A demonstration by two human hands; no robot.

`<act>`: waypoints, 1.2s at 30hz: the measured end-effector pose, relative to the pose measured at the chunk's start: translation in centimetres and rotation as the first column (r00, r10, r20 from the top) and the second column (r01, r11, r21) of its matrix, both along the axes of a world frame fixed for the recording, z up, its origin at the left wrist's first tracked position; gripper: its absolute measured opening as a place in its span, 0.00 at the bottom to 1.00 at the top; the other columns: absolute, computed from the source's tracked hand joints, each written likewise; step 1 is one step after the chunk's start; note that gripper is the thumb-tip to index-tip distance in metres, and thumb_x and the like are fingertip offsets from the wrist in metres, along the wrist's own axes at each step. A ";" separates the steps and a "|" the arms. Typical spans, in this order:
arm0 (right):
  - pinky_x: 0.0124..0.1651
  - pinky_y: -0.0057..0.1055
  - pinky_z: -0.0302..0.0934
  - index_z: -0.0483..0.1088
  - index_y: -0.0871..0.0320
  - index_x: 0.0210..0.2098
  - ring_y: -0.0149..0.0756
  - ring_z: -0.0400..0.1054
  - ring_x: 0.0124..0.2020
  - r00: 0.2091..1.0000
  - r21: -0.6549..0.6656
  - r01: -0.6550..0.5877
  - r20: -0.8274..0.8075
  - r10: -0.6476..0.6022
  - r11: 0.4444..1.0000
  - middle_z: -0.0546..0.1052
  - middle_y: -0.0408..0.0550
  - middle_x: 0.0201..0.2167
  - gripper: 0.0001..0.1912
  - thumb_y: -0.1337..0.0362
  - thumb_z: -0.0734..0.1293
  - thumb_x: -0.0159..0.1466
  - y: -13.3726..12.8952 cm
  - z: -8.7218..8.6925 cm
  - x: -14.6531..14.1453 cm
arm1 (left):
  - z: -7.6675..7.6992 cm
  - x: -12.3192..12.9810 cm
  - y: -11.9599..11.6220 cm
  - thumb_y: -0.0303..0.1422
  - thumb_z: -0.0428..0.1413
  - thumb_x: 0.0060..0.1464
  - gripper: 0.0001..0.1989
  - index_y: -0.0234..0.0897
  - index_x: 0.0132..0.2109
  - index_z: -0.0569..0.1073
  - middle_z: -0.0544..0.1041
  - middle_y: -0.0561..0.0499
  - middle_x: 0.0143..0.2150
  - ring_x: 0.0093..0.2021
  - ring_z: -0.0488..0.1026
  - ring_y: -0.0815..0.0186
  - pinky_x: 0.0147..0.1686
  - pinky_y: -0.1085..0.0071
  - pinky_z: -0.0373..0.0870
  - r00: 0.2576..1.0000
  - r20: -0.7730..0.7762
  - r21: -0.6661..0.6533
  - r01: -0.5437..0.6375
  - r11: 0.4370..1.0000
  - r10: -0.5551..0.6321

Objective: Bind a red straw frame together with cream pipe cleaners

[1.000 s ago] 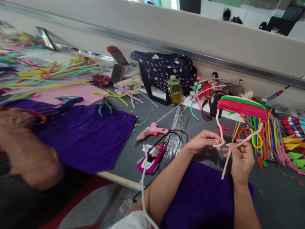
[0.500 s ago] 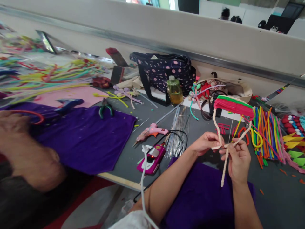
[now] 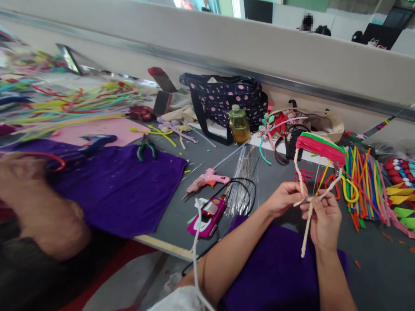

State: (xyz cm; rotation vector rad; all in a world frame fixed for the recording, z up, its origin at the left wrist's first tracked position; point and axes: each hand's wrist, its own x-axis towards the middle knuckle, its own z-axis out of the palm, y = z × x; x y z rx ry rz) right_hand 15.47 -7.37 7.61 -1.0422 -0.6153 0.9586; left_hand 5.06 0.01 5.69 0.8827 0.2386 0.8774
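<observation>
Both my hands hold a pipe cleaner figure (image 3: 320, 149) above the table. Its top is a wide pink band edged in green, and cream pipe cleaner strands run down from the band's two ends. My left hand (image 3: 285, 198) pinches the left strand near where the strands meet. My right hand (image 3: 326, 216) grips the crossing point between thumb and fingers. One cream tail (image 3: 306, 231) hangs below the fingers, and a thin pale stem rises toward the band. Exactly how the strands wrap at the crossing is hidden by my fingertips.
A pink glue gun (image 3: 207, 179) and a magenta car-shaped device (image 3: 207, 220) with a white cable lie left of my arms. Thin wires (image 3: 240, 185), a bottle (image 3: 239, 125), a dotted bag (image 3: 223, 95) and coloured pipe cleaners (image 3: 366, 181) surround the work. Another person's hand (image 3: 22, 168) is at far left.
The short cream end at my left fingers now points lower and to the left, and the pink band tilts slightly more. My hands stay in nearly the same place.
</observation>
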 end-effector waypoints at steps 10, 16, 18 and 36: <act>0.16 0.21 0.64 0.65 0.57 0.40 0.30 0.72 0.20 0.997 -0.026 -0.055 -0.064 0.053 0.998 0.75 0.39 0.25 0.19 0.61 0.73 0.53 0.0 0.3 -0.1 | 0.4 -0.9 0.8 0.37 0.69 0.37 0.13 0.34 0.31 0.81 0.70 0.48 0.31 0.30 0.65 0.72 0.27 0.75 0.60 0.994 -0.099 0.080 -0.031 0.996 0.039; 0.16 0.20 0.63 0.64 0.57 0.41 0.29 0.72 0.19 0.991 -0.039 -0.087 -0.103 0.083 0.995 0.75 0.39 0.25 0.20 0.61 0.74 0.53 0.0 0.2 -0.2 | 0.0 -0.7 0.8 0.39 0.68 0.38 0.13 0.35 0.31 0.82 0.69 0.48 0.30 0.29 0.65 0.71 0.27 0.74 0.61 0.987 -0.131 0.134 -0.077 0.988 0.094; 0.16 0.20 0.63 0.64 0.58 0.41 0.29 0.72 0.19 0.989 -0.046 -0.095 -0.117 0.090 0.994 0.76 0.40 0.26 0.20 0.61 0.74 0.53 0.0 0.1 -0.2 | -0.1 -0.6 0.7 0.40 0.68 0.38 0.13 0.36 0.31 0.82 0.69 0.48 0.30 0.29 0.65 0.71 0.28 0.74 0.62 0.984 -0.138 0.146 -0.091 0.985 0.112; 0.14 0.17 0.62 0.64 0.56 0.41 0.27 0.71 0.19 0.984 -0.101 -0.138 -0.131 0.125 0.985 0.76 0.40 0.28 0.21 0.59 0.74 0.53 -0.1 0.1 0.0 | 0.4 -1.4 1.3 0.43 0.68 0.38 0.14 0.37 0.30 0.82 0.73 0.46 0.26 0.29 0.68 0.68 0.28 0.72 0.63 0.973 -0.194 0.265 -0.072 0.962 0.126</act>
